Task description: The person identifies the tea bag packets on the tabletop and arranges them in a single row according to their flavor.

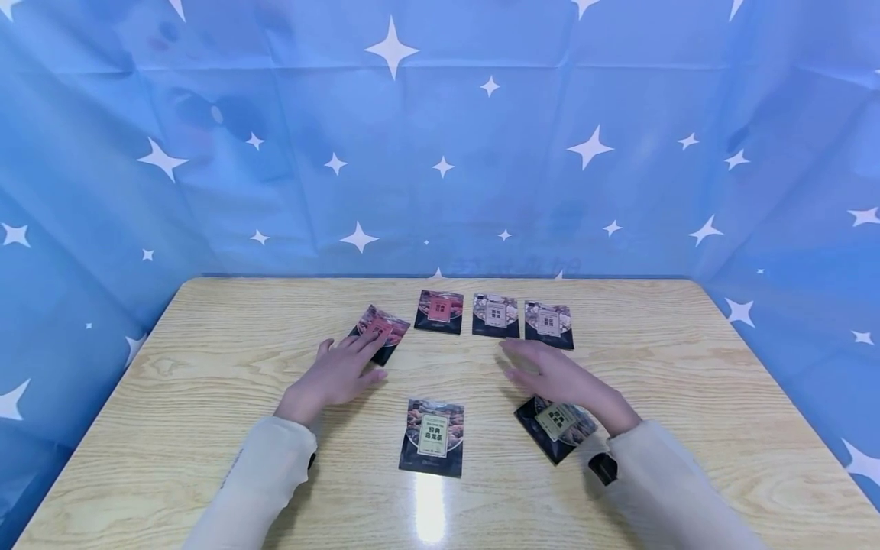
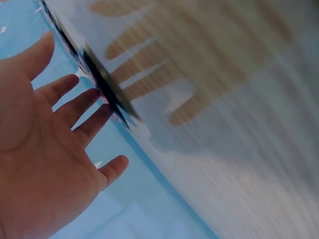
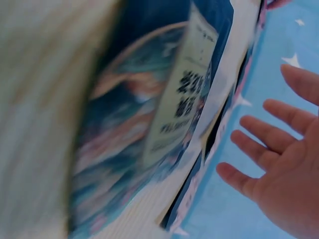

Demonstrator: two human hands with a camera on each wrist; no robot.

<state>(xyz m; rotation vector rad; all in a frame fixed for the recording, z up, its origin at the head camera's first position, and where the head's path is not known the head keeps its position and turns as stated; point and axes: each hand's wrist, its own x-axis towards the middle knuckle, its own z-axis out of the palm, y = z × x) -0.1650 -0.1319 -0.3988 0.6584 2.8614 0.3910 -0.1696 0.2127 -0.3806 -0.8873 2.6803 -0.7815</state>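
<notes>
My left hand (image 1: 337, 373) reaches over a tilted dark packet with a red label (image 1: 394, 330), its fingertips on the packet. Seen from the left wrist, the fingers (image 2: 79, 117) are spread and straight, with the packet's edge beside the tips. My right hand (image 1: 560, 374) hovers, fingers extended and holding nothing, just above a slanted packet with a green label (image 1: 557, 420) and below the pink-labelled packet (image 1: 548, 324). In the right wrist view the right palm (image 3: 294, 174) shows bare, apart from the large green-labelled packet (image 3: 174, 104).
A red-labelled packet (image 1: 439, 312) and another pink-labelled packet (image 1: 495, 315) lie along the back of the wooden table (image 1: 227, 359). Front centre lies an upright green-labelled packet (image 1: 432, 438). Behind the table hangs a blue cloth with white stars (image 1: 440, 114).
</notes>
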